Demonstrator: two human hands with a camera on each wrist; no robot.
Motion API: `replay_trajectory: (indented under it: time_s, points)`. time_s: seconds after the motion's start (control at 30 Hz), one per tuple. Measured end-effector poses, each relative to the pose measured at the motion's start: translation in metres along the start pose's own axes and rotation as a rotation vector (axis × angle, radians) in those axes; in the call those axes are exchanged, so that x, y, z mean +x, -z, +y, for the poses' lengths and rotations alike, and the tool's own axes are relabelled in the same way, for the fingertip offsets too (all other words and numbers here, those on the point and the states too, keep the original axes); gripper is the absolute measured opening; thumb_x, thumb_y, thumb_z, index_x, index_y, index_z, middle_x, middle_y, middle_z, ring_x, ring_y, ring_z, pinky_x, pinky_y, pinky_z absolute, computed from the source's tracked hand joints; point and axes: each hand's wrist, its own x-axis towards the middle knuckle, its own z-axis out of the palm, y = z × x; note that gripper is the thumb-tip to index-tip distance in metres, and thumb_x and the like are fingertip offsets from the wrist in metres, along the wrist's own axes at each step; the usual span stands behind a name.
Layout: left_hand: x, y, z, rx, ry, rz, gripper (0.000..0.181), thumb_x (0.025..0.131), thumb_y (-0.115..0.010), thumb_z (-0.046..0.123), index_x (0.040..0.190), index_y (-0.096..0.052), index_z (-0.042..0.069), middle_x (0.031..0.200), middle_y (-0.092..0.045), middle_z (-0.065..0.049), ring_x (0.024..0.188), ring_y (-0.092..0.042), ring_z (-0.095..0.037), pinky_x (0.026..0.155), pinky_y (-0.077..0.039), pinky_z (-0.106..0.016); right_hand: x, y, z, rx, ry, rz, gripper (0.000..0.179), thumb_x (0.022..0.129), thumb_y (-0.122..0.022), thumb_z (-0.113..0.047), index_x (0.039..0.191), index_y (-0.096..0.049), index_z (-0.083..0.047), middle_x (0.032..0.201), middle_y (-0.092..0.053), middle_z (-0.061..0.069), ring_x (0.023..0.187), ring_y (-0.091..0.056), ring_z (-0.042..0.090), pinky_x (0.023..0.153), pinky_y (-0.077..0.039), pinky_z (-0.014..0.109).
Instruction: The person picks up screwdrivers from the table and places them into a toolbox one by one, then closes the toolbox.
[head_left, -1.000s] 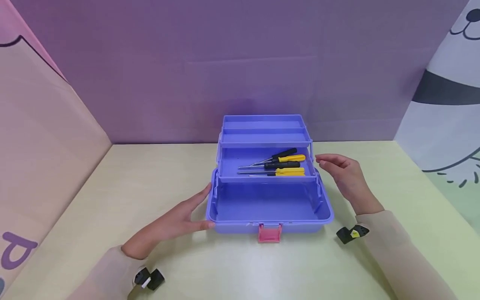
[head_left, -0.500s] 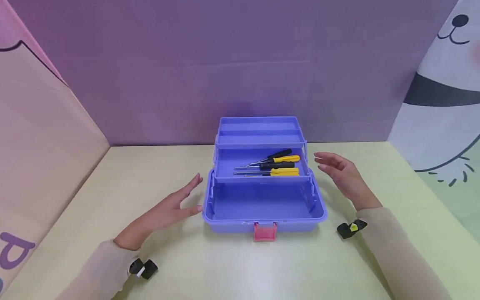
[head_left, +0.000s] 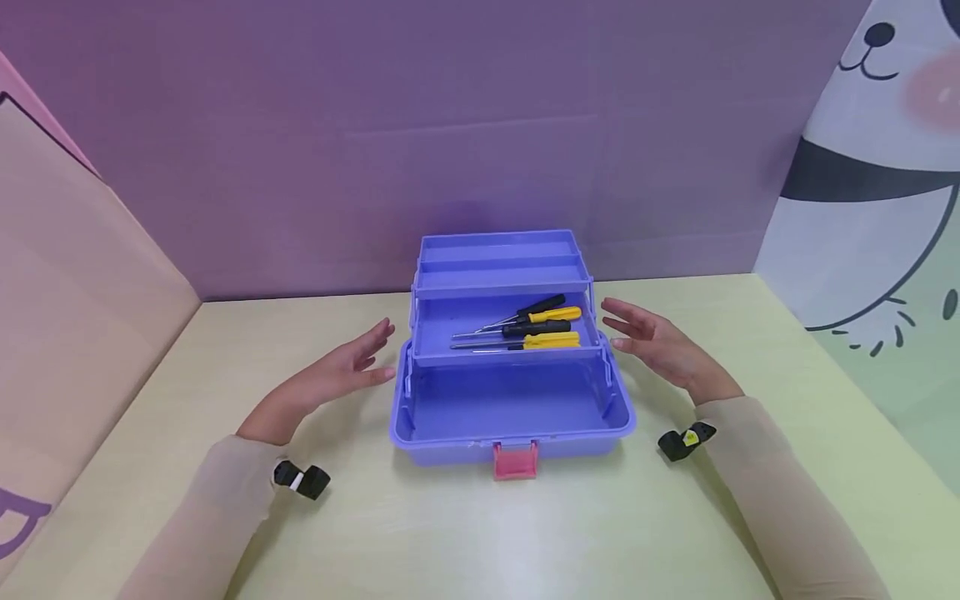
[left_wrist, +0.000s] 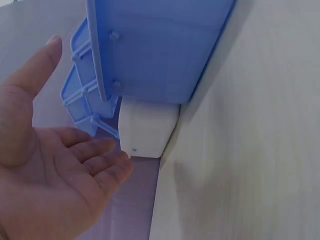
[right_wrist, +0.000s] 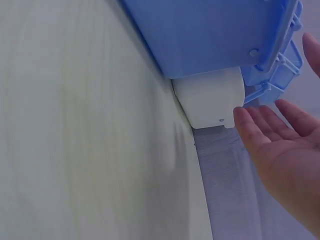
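Note:
An opened purple-blue toolbox (head_left: 512, 442) stands on the table with its stepped trays raised. Several screwdrivers (head_left: 551, 328) with black and yellow handles lie in its middle tray (head_left: 435, 321). The upper tray (head_left: 501, 271) and the deep bottom compartment hold nothing visible. My left hand (head_left: 330, 381) hovers by the box's left side, fingers extended and palm facing it. On the other side my right hand (head_left: 663, 346) is held near the tray ends, its fingers loosely bent. Neither hand holds anything. In the left wrist view a gap shows between thumb and box.
A pink latch (head_left: 515, 461) hangs at the toolbox front. Behind the box, the white lid (left_wrist: 147, 127) is folded back, seen in both wrist views. The pale table (head_left: 480, 533) ends at a purple backdrop (head_left: 315, 167), with printed panels at both sides.
My left hand has come off the toolbox's left rim and moved back alongside it. The fingers of my right hand have spread a little. The head view has shifted slightly; the screwdrivers stay in place.

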Motion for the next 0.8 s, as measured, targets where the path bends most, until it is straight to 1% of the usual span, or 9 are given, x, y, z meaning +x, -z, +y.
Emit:
replay_trajectory:
  time_s: [0.1,0.2,0.33,0.47,0.63,0.8]
  points:
    - [0.004,0.008,-0.006,-0.037,-0.018,-0.028,0.081,0.095,-0.057,0.023,0.151,-0.002,0.005,0.158,-0.004,-0.013,0.143,-0.007,-0.039,0.112,-0.016,-0.056,0.005,-0.002,0.003,-0.011,-0.004,-0.038,0.072,0.093,-0.057,-0.009,0.151,-0.014,-0.005,0.157,-0.014,0.013,0.143,-0.015,0.035,0.107,-0.027,0.048]
    - [0.007,0.013,-0.011,-0.079,-0.043,-0.043,0.080,0.093,-0.058,0.019,0.152,-0.004,0.009,0.159,-0.004,-0.009,0.143,-0.006,-0.036,0.112,-0.017,-0.056,0.009,-0.002,0.006,-0.011,-0.003,-0.081,0.074,0.092,-0.059,-0.010,0.151,-0.013,-0.007,0.158,-0.013,0.012,0.143,-0.012,0.035,0.108,-0.026,0.051]
    - [0.011,0.016,-0.015,-0.113,-0.057,-0.058,0.082,0.092,-0.060,0.017,0.152,-0.004,0.010,0.159,-0.003,-0.008,0.144,-0.004,-0.034,0.112,-0.016,-0.055,0.009,-0.001,0.006,0.002,0.001,-0.134,0.080,0.091,-0.061,-0.011,0.151,-0.008,-0.003,0.158,-0.008,0.016,0.143,-0.006,0.037,0.110,-0.020,0.053]
    - [0.016,0.013,-0.018,-0.132,-0.052,-0.071,0.083,0.091,-0.060,0.018,0.152,-0.005,0.008,0.159,-0.003,-0.007,0.144,-0.005,-0.034,0.113,-0.015,-0.054,0.009,0.001,0.003,0.000,-0.010,-0.153,0.084,0.091,-0.063,-0.015,0.150,-0.005,0.001,0.157,-0.005,0.019,0.143,-0.004,0.038,0.110,-0.019,0.051]
    - [0.020,0.007,-0.018,-0.168,-0.034,-0.084,0.083,0.091,-0.061,0.019,0.152,-0.004,0.008,0.159,-0.003,-0.007,0.144,-0.006,-0.033,0.113,-0.013,-0.054,0.009,0.001,0.003,0.003,-0.035,-0.177,0.079,0.092,-0.060,-0.013,0.149,-0.008,0.004,0.155,-0.010,0.024,0.142,-0.010,0.041,0.108,-0.024,0.046]
    - [0.024,0.004,-0.021,-0.188,-0.014,-0.090,0.084,0.091,-0.062,0.020,0.152,-0.005,0.009,0.159,-0.005,-0.007,0.144,-0.008,-0.032,0.114,-0.012,-0.054,0.008,0.001,0.007,0.013,-0.036,-0.199,0.077,0.094,-0.058,-0.014,0.149,-0.008,0.004,0.155,-0.010,0.023,0.142,-0.011,0.040,0.109,-0.022,0.045]
